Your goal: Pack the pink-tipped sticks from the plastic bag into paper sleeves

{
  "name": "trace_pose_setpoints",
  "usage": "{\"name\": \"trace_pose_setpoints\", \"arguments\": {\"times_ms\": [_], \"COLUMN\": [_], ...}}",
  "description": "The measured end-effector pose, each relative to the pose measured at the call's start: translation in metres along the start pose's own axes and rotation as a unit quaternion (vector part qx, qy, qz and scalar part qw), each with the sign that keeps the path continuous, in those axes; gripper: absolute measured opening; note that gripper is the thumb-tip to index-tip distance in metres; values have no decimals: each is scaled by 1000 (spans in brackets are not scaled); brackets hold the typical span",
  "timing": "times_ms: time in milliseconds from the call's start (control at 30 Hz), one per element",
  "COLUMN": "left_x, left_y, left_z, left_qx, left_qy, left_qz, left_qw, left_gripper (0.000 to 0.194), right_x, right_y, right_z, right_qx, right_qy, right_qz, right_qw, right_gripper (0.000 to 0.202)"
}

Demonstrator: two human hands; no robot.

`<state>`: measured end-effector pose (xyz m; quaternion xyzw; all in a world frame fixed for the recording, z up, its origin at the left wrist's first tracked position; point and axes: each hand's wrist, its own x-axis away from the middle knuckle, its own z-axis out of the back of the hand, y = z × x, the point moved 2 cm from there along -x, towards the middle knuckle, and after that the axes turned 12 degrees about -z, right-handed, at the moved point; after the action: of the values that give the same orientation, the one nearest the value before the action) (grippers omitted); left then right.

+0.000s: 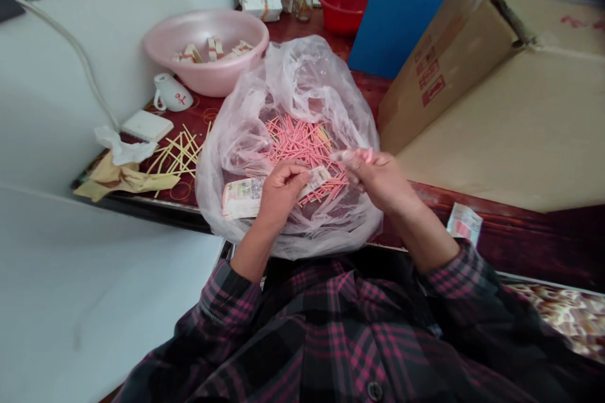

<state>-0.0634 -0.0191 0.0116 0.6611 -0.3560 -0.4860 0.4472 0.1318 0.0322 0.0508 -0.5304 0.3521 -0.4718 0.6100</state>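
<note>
While both hands are working over the open plastic bag (331, 75), I am standing here and watching the fingers. The left hand (280, 192) is pinching a small printed paper (317, 180), and the paper is poking out over the pink sticks (300, 145) that are lying in a messy heap in the bag. The right hand (378, 177) is hanging just beside it, over the right side of the heap. Its fingers are curling in and a bit of pink is showing by them, but I am not able to tell how tight the grip is or what it is holding. More printed papers (242, 197) are lying by the left wrist, on the near left side of the bag. To my mind, doing this well is all about being gentle: pinching the paper by its end, holding it flat and steady, and bringing the right fingertips in slowly so nothing is bending. The thin sticks are crossing every which way, so I am guessing that pressing down hard could be snapping some. The soft bag is crumpling around them, so keeping the sleeves (227, 289) off its edge is looking wise too.
</note>
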Motion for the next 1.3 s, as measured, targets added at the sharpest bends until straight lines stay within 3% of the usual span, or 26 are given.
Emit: {"name": "trace_pose_setpoints", "arguments": {"times_ms": [133,367,500,633,767,967,1100,1300], "left_x": [5,9,11,13,14,14,15,14], "left_y": [-7,-4,-4,-9,-12,-11,-6,-3], "left_z": [-8,-24,-29,-29,-29,-33,-36,-37], "left_qx": [106,183,201,235,263,268,287,273], "left_qy": [34,67,67,63,61,73,77,81], "left_qz": [101,120,113,131,142,124,132,117], "left_qw": [989,973,971,961,952,953,946,951], "left_gripper": [10,17,17,16,13,23,25,20], "right_x": [-7,-17,-12,-2,6,4,8,-2], "right_y": [-12,-23,-32,-42,-49,-36,-24,-18], "right_z": [-2,-29,-43,-51,-52,-55,-56,-49], "right_qx": [-102,-4,-61,-121,-206,-157,-174,-109], "right_qy": [75,148,168,172,180,165,159,79], "right_qz": [13,89,87,86,130,109,144,85], "right_qw": [992,985,980,974,953,967,961,987], "right_gripper": [67,85,75,55,36,40,39,51]}}
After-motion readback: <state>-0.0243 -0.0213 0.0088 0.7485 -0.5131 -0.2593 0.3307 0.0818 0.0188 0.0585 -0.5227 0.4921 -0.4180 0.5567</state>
